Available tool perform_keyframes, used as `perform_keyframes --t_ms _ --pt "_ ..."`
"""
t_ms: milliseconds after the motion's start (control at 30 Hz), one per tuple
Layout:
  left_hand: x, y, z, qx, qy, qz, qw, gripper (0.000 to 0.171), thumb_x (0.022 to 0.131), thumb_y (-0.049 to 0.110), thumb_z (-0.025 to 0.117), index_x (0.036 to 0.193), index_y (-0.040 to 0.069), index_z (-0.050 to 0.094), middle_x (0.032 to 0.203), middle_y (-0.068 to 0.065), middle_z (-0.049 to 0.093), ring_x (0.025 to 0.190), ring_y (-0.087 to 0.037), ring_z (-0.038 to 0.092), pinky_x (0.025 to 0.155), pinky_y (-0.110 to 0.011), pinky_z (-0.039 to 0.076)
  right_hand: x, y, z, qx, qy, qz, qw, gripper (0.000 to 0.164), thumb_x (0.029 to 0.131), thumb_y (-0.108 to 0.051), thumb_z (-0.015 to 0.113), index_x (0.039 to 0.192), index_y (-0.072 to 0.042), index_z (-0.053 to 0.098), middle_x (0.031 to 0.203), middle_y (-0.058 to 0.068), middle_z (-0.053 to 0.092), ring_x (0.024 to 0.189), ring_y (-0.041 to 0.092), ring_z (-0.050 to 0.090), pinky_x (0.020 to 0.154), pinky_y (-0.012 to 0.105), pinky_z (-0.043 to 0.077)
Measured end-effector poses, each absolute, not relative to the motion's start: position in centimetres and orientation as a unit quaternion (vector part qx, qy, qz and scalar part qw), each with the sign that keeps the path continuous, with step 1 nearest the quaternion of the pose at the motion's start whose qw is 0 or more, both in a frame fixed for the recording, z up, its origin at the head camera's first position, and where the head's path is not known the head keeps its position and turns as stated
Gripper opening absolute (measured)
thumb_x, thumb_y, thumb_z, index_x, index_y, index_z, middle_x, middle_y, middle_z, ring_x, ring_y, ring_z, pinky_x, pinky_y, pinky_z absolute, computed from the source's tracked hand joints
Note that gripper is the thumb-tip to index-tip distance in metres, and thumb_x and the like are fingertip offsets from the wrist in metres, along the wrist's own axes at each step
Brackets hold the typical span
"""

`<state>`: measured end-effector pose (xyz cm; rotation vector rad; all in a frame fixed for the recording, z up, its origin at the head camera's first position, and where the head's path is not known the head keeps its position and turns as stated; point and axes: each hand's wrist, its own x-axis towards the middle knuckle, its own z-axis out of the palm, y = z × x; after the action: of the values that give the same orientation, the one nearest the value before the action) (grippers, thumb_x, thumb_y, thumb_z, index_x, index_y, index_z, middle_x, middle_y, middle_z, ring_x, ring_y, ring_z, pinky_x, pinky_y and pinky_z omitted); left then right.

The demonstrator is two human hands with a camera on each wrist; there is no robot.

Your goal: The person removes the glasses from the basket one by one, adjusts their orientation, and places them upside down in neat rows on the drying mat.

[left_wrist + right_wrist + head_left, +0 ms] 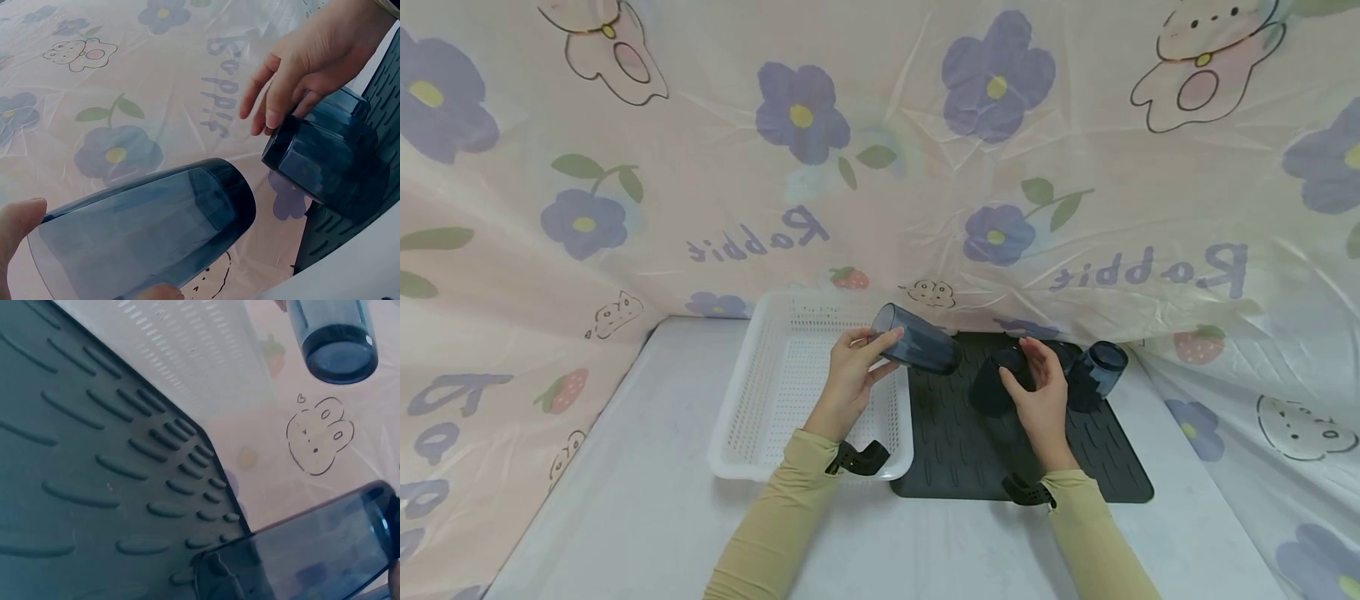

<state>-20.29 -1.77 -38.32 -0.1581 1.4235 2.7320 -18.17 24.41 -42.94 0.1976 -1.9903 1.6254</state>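
Note:
My left hand [850,375] grips a tinted blue tumbler [917,340] near its rim, thumb on one side and fingers on the other. The tumbler is tilted, its thick base toward the right, above the seam between basket and mat; it looks empty in the left wrist view. My right hand [1037,396] hovers at an upside-down dark blue tumbler [992,392] on the mat, fingers loosely spread. A fingertip [275,119] meets or nearly meets its base edge; contact is hard to tell. Another tumbler [1097,371] stands upside down on the right.
A white perforated basket [737,417] sits left of a dark ridged drying mat [955,467] on a white table [640,500]. Behind the right hand, another dark tumbler [1063,354] shows partly. A patterned sheet [880,183] hangs close behind.

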Motion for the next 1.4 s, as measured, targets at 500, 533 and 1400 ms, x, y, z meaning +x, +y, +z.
perform_keyframes --t_ms 500,533,1400 --pt "-20.4 -1.5 -38.3 -0.059 0.453 0.889 0.022 0.056 0.079 0.003 0.077 0.120 -0.002 0.040 0.099 -0.011 0.050 0.079 -0.018 0.061 0.078 -0.040 0.057 -17.8 24.1 -42.1 0.112 -0.704 0.645 0.276 0.051 0.092 0.007 0.058 0.140 0.000 0.043 0.135 0.028 0.045 0.129 0.034 0.040 0.111 0.040 0.031" --pt "-20.4 -1.4 -38.2 -0.060 0.451 0.890 0.022 0.056 0.079 0.002 0.077 0.121 -0.002 0.039 0.099 -0.011 0.050 0.079 -0.018 0.061 0.078 -0.040 0.057 -17.9 24.1 -42.3 0.113 -0.702 0.648 0.271 0.050 0.093 0.006 0.056 0.141 0.000 0.042 0.136 0.027 0.045 0.129 0.033 0.040 0.110 0.038 0.031" --pt "-19.8 -0.8 -38.0 -0.047 0.441 0.895 0.040 0.059 0.080 0.005 0.077 0.123 -0.001 0.038 0.102 -0.013 0.050 0.084 -0.020 0.060 0.085 -0.044 0.054 -17.3 21.8 -42.7 0.161 -0.639 0.737 0.150 0.039 0.105 -0.006 0.031 0.143 0.002 0.037 0.137 0.034 0.038 0.129 0.041 0.038 0.110 0.044 0.032"
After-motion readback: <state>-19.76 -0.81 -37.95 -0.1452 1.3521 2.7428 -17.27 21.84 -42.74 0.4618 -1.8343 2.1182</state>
